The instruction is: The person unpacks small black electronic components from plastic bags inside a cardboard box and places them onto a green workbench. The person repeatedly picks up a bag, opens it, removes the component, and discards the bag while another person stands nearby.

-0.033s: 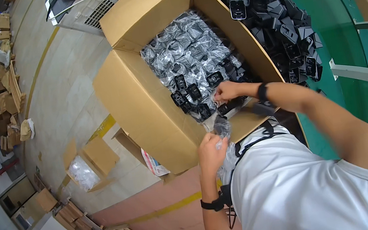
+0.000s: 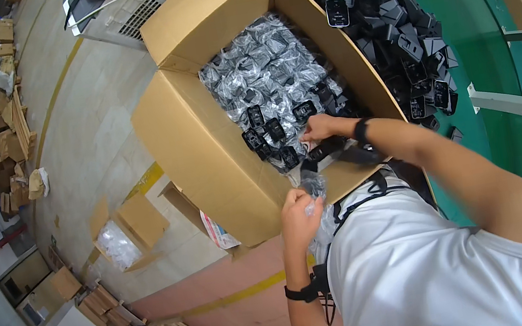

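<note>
Biggest thing here is the green table (image 2: 469, 52), running along the right of the big box (image 2: 199, 142). The big box is cardboard, flaps up, and sits right in front of the person. On the table, just off the box's right wall, there's a messy heap of black plastic pieces (image 2: 406, 49). Inside the box: a whole layer of clear-wrapped dark pieces (image 2: 257, 56). Left of the box, down on the floor, is a small carton (image 2: 147, 222) with crumpled clear plastic (image 2: 119, 245) in it.

Hands next. The left hand (image 2: 301, 215) is at the box's near edge, fingers clamped on a clear plastic bag (image 2: 315, 185) with something dark showing through. So the bag's right there at that near edge too. The right hand (image 2: 318, 127) is over the box's near right part, fingertips bunched together; can't tell if they're pinching anything. Smallest stuff: some loose black pieces (image 2: 275, 130) lying on the wrapped layer, toward the box's near side.
</note>
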A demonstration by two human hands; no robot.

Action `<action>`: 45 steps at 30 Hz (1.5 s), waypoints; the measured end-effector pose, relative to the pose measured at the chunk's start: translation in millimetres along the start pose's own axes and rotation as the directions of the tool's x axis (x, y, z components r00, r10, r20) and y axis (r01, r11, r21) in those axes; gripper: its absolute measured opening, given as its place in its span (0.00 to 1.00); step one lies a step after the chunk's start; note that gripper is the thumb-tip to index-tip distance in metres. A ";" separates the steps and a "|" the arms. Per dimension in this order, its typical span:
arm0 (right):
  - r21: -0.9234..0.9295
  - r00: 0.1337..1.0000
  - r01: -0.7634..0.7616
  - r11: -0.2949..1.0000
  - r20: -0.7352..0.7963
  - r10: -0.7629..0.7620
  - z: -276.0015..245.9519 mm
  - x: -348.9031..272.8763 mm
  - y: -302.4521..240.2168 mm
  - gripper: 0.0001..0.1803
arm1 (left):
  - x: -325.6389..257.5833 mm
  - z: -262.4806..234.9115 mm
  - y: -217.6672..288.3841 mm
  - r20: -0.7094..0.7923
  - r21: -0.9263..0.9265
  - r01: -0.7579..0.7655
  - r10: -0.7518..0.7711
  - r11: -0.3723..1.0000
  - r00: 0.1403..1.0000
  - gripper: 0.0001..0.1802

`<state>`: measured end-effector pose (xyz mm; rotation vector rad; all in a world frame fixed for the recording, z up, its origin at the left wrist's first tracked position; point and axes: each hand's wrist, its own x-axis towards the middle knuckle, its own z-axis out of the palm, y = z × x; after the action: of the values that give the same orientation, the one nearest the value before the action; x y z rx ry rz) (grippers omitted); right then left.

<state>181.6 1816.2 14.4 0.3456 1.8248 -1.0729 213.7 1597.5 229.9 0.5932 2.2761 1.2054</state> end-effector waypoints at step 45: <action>0.488 0.869 -0.231 0.841 -0.284 0.404 3.2 18.5 17.3 0.13 | 5.9 4.2 -27.0 0.184 0.089 0.458 -0.467 0.884 0.865 0.14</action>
<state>185.1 1819.6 -10.7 1.1696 1.7403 -1.2277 207.7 1589.6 203.7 0.1494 2.1080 0.8205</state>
